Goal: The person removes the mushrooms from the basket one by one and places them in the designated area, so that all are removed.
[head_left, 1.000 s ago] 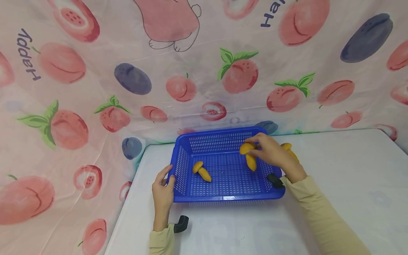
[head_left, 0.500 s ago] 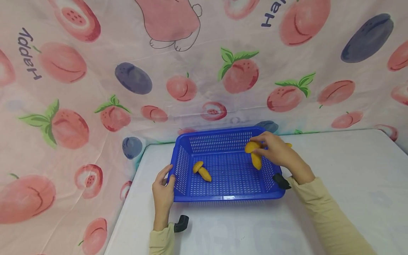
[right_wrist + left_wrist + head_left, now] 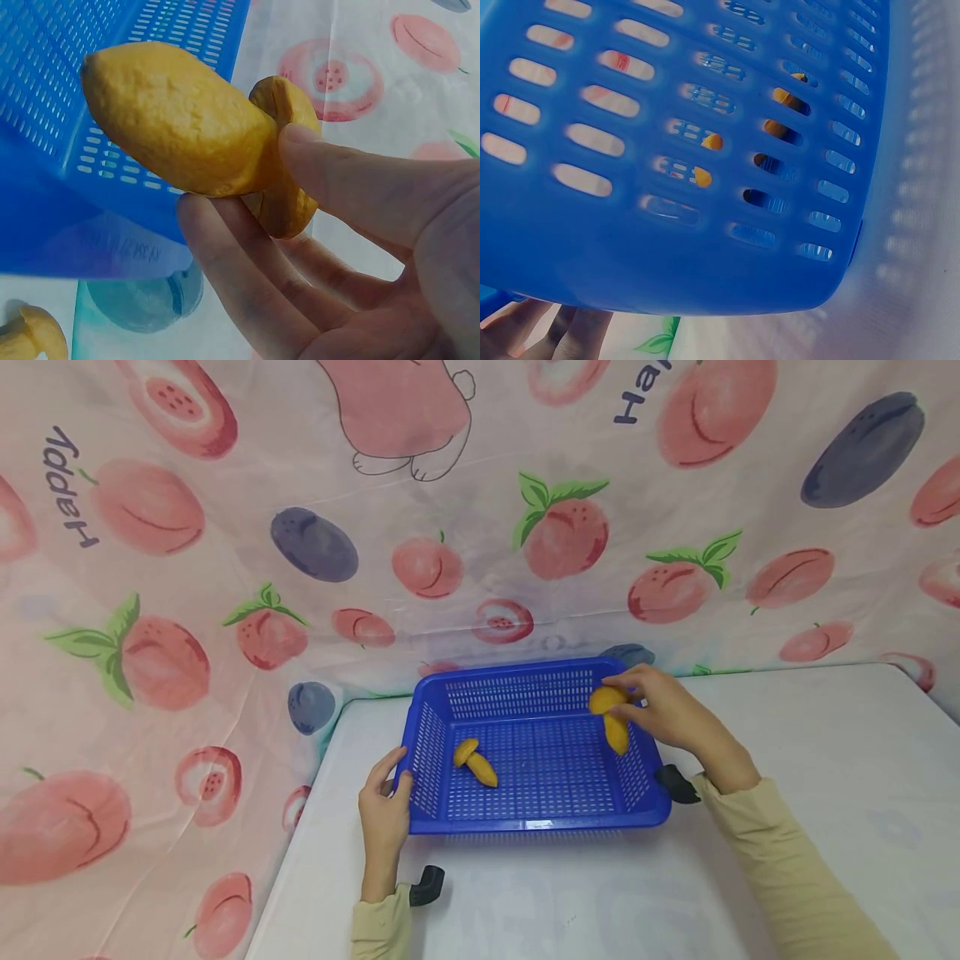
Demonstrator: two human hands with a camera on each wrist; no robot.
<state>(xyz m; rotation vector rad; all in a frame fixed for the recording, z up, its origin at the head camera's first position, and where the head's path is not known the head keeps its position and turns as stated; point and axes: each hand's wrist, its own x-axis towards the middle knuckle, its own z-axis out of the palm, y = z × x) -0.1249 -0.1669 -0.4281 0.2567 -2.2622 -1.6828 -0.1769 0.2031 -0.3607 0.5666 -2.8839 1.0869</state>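
My left hand (image 3: 385, 810) holds the left rim of a blue plastic basket (image 3: 525, 827); in the left wrist view its fingers (image 3: 581, 334) show beneath the rim. Between thumb and fingers, my right hand (image 3: 667, 710) pinches a yellow mushroom (image 3: 617, 735) over the basket's right end. In the right wrist view the mushroom (image 3: 176, 120) lies sideways, the thumb near where its thick stem meets the cap. Another yellow mushroom (image 3: 480, 769) lies on the basket floor, toward the left.
Outside the basket's right end, a further yellow mushroom (image 3: 37, 334) lies on the white table (image 3: 825, 793); my right hand hides it in the head view. A fruit-print cloth (image 3: 480, 527) hangs behind the table. Black wrist mounts (image 3: 427, 886) stick out from both sleeves.
My right hand has moved to the right and slightly away with its mushroom, toward the basket's right wall. The left hand, the basket and the mushroom inside it stay put.
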